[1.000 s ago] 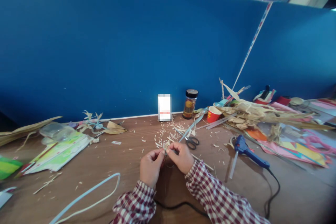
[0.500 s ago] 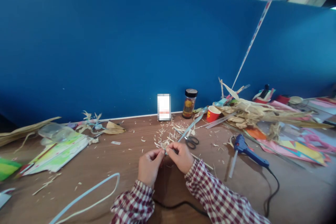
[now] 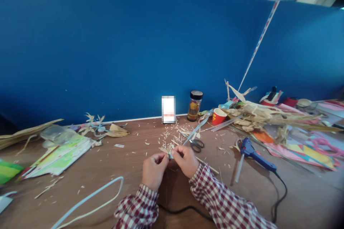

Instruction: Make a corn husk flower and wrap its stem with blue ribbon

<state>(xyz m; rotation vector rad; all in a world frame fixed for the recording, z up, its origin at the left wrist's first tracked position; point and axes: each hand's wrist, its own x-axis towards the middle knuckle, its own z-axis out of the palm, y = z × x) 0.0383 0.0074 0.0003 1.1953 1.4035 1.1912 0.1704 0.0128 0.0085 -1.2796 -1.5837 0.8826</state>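
My left hand [image 3: 155, 170] pinches a small pale husk piece [image 3: 168, 149] between thumb and fingertips. Opposite it, my right hand [image 3: 186, 160] is closed on the same piece, where a bit of light blue shows at the fingertips. A light blue strip [image 3: 197, 128] runs up and away from beside my right hand. Dark-handled scissors [image 3: 197, 145] lie just beyond that hand, partly under the strip. Pale shavings [image 3: 176, 137] are scattered on the brown table [image 3: 113, 161] in front of my fingers.
A lidded jar [image 3: 195, 106] and a red paper cup [image 3: 219, 116] stand near the blue partition [image 3: 134, 50]. To the right lie a blue glue gun [image 3: 255, 154] and dry husks [image 3: 249, 114]. Painted paper [image 3: 67, 154] and a blue-white loop [image 3: 90, 196] are on the left.
More of the pale piece shows fanned out above my fingertips, with light blue beside it. Both hands have barely moved, and the view has shifted slightly.
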